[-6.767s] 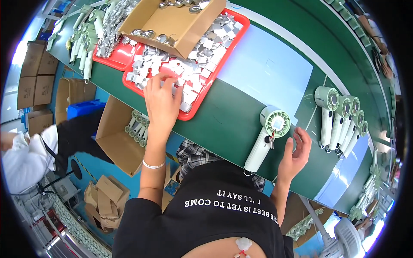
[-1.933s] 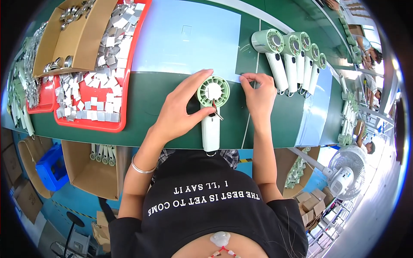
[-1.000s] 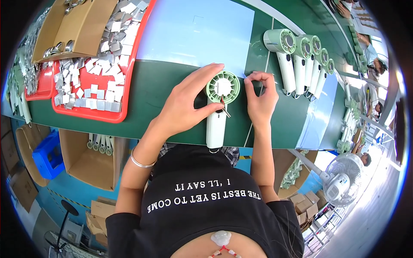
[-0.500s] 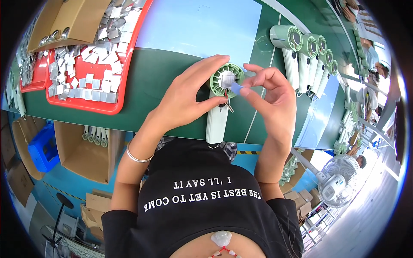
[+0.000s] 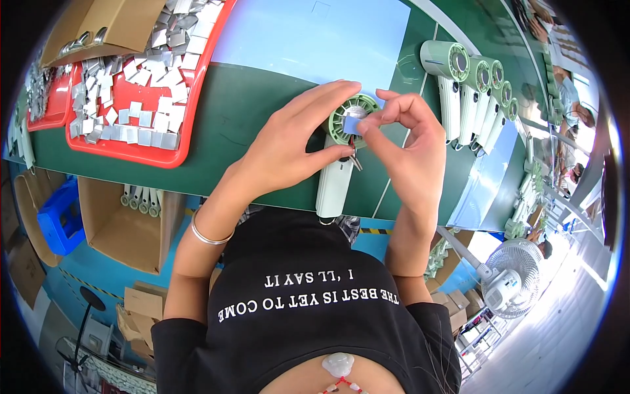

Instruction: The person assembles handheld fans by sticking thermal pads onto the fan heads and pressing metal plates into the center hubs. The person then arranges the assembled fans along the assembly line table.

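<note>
A light green handheld fan (image 5: 334, 187) lies on the table in front of me, its handle toward my body. Its round slotted head is open, with a pale square piece partly visible in the middle and short red and dark wires at the neck. My left hand (image 5: 285, 144) curves around the left side of the head, fingers at the far rim and thumb near the neck. Between thumb and forefinger my right hand (image 5: 415, 148) pinches a small blue square piece (image 5: 351, 125), over the middle of the head. Whether it touches the head I cannot tell.
A red tray (image 5: 174, 157) of small silver squares stands at the left, with a cardboard box (image 5: 108, 29) over its far part. Several similar fans (image 5: 449, 105) stand in a row at the right. A blue sheet (image 5: 308, 39) covers the table's far part.
My right hand has brought the blue square piece slightly left, and it now covers part of the fan head's middle. My left hand keeps its hold on the head. The view has shifted a little.
</note>
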Demonstrator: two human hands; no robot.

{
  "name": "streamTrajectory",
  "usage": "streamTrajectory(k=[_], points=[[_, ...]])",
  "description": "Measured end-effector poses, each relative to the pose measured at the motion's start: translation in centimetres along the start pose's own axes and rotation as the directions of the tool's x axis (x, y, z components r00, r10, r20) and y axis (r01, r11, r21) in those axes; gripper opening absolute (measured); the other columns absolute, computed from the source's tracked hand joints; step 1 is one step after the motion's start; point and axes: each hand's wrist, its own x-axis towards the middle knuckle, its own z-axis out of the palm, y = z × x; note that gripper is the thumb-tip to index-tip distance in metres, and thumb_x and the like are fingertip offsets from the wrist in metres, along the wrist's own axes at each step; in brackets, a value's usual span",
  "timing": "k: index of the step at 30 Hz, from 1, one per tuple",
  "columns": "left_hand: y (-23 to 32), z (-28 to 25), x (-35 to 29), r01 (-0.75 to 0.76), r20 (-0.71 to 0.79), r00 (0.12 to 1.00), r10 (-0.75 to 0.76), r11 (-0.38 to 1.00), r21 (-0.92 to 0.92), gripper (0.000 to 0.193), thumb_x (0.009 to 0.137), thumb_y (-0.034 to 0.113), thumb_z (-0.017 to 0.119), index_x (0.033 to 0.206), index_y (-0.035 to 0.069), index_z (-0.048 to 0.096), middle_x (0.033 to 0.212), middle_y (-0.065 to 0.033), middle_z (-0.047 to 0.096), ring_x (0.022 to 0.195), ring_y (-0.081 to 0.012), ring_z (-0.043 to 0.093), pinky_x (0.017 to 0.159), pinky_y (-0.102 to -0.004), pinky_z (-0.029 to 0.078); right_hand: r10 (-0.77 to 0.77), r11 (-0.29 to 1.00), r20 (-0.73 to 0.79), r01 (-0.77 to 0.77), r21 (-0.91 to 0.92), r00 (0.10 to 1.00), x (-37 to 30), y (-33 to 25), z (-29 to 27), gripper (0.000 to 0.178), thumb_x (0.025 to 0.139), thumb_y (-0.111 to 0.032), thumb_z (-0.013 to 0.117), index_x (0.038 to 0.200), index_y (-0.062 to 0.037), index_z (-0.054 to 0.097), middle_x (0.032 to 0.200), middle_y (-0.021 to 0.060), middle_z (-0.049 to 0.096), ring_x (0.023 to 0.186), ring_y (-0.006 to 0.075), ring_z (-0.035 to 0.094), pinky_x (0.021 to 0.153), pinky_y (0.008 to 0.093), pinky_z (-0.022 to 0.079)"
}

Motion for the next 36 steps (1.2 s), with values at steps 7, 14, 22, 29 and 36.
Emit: streamTrajectory(k=[7, 14, 22, 29, 36], points=[[0.07, -0.07, 0.08, -0.014, 0.006, 1.000, 0.014, 1.000, 0.007, 0.077, 0.074, 0.010, 0.082, 0.144, 0.007, 0.050, 0.147, -0.0094, 0.054, 0.136, -0.0316, 0.051, 0.112, -0.0423, 0.042, 0.037, 0.999, -0.015, -0.037, -0.016, 0.999, 0.03, 0.13, 0.03, 0.025, 0.078, 0.003, 0.076, 0.090, -0.0064, 0.056, 0.085, 0.0060, 0.072, 0.120, 0.0226, 0.058, 0.108, 0.0392, 0.036], [-0.09, -0.03, 0.09, -0.039, -0.002, 0.999, 0.039, 0.999, 0.019, 0.077, 0.074, 0.010, 0.083, 0.143, 0.007, 0.051, 0.146, -0.0095, 0.055, 0.135, -0.0320, 0.052, 0.112, -0.0423, 0.043, 0.046, 0.999, -0.032, -0.045, 0.026, 0.998, -0.03, 0.16, 0.30, 0.023, 0.079, 0.004, 0.074, 0.091, -0.0052, 0.056, 0.085, 0.0064, 0.071, 0.117, 0.0220, 0.059, 0.108, 0.0388, 0.037], [-0.04, 0.04, 0.12, -0.031, -0.003, 1.000, 0.031, 0.999, 0.010, 0.077, 0.073, 0.009, 0.083, 0.143, 0.006, 0.052, 0.146, -0.0096, 0.055, 0.134, -0.0320, 0.052, 0.111, -0.0419, 0.043, 0.062, 0.994, -0.021, -0.060, 0.092, 0.998, -0.06, 0.35, 0.31, 0.023, 0.081, 0.006, 0.072, 0.093, -0.0044, 0.055, 0.086, 0.0038, 0.067, 0.109, 0.0194, 0.063, 0.106, 0.0375, 0.042], [-0.15, 0.06, 0.15, -0.055, -0.009, 0.998, 0.055, 0.998, 0.003, 0.076, 0.073, 0.009, 0.082, 0.142, 0.006, 0.052, 0.145, -0.0095, 0.056, 0.134, -0.0319, 0.052, 0.111, -0.0418, 0.043, 0.080, 0.994, -0.028, -0.077, 0.083, 0.996, 0.04, 0.06, 0.33, 0.024, 0.082, 0.007, 0.071, 0.094, -0.0043, 0.054, 0.086, 0.0032, 0.066, 0.093, 0.0114, 0.064, 0.109, 0.0376, 0.044], [-0.23, 0.05, 0.05, -0.052, -0.009, 0.999, 0.052, 0.998, 0.032, 0.076, 0.073, 0.011, 0.083, 0.142, 0.007, 0.051, 0.145, -0.0085, 0.056, 0.134, -0.0321, 0.052, 0.111, -0.0419, 0.043, 0.051, 0.997, -0.030, -0.049, 0.067, 0.998, 0.06, 0.06, 0.49, 0.023, 0.082, 0.007, 0.071, 0.094, -0.0040, 0.054, 0.085, 0.0026, 0.064, 0.095, 0.0130, 0.064, 0.105, 0.0355, 0.045]])
